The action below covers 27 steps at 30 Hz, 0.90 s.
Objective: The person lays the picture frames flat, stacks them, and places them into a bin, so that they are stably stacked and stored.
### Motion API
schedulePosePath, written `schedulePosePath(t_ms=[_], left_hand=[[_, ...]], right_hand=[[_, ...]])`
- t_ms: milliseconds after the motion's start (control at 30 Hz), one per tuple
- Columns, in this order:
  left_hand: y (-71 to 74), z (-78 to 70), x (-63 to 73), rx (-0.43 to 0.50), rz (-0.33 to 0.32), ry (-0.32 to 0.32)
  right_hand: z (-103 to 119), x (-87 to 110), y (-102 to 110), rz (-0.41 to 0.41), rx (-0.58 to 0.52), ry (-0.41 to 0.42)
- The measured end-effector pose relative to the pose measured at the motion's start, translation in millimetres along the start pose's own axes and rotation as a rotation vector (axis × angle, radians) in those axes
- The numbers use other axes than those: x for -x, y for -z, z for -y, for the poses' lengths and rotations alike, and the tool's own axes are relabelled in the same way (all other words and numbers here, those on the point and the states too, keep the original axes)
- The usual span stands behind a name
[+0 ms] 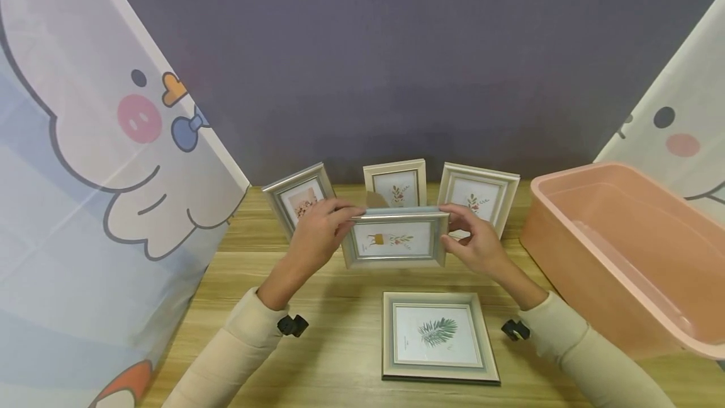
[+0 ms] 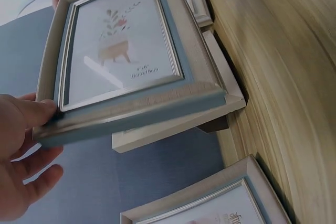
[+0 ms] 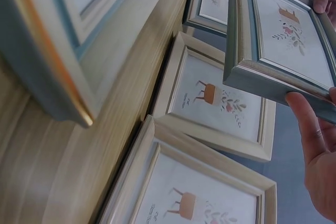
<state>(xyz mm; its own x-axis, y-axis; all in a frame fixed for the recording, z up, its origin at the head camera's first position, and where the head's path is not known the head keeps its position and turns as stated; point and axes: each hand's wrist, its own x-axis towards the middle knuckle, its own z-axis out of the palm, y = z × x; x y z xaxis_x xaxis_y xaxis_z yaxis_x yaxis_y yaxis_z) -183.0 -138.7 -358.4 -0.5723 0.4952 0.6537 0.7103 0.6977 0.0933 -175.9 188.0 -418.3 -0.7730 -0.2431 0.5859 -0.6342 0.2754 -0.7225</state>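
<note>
Cartoon cloth (image 1: 62, 175) hangs far left; a silvery frame (image 1: 304, 196) stands partly behind your left hand (image 1: 320, 232), its grip clamped on the raised frame (image 1: 394, 240), which blocks part of the middle frame (image 1: 396, 186). Nearer you, the leaf-print frame (image 1: 438, 335) lies on the desk (image 1: 340, 348). Your right hand (image 1: 476, 241) pinches the other end, partly covering a cream frame (image 1: 476, 189); a peach tub (image 1: 583, 282) sits further right.

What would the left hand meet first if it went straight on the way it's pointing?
Past the silver-trimmed picture frame it holds, the left hand would probably meet the cream picture frame standing mid back row, though the depth between them is hard to judge.
</note>
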Motion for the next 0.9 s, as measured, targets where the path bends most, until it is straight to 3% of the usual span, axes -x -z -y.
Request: schedulePosePath(t_ms=[300, 567, 900], left_hand=[[10.3, 8.0, 4.2, 0.360, 0.168, 0.214], [9.7, 12.5, 3.6, 0.535, 0.253, 0.289], [1.7, 35.3, 5.0, 0.844, 0.396, 0.405]], right_hand=[[-4, 8.3, 10, -0.005, -0.040, 0.002], [-7, 12.3, 11, -0.029, -0.026, 0.060], [3, 14.9, 15, -0.082, 0.016, 0.110]])
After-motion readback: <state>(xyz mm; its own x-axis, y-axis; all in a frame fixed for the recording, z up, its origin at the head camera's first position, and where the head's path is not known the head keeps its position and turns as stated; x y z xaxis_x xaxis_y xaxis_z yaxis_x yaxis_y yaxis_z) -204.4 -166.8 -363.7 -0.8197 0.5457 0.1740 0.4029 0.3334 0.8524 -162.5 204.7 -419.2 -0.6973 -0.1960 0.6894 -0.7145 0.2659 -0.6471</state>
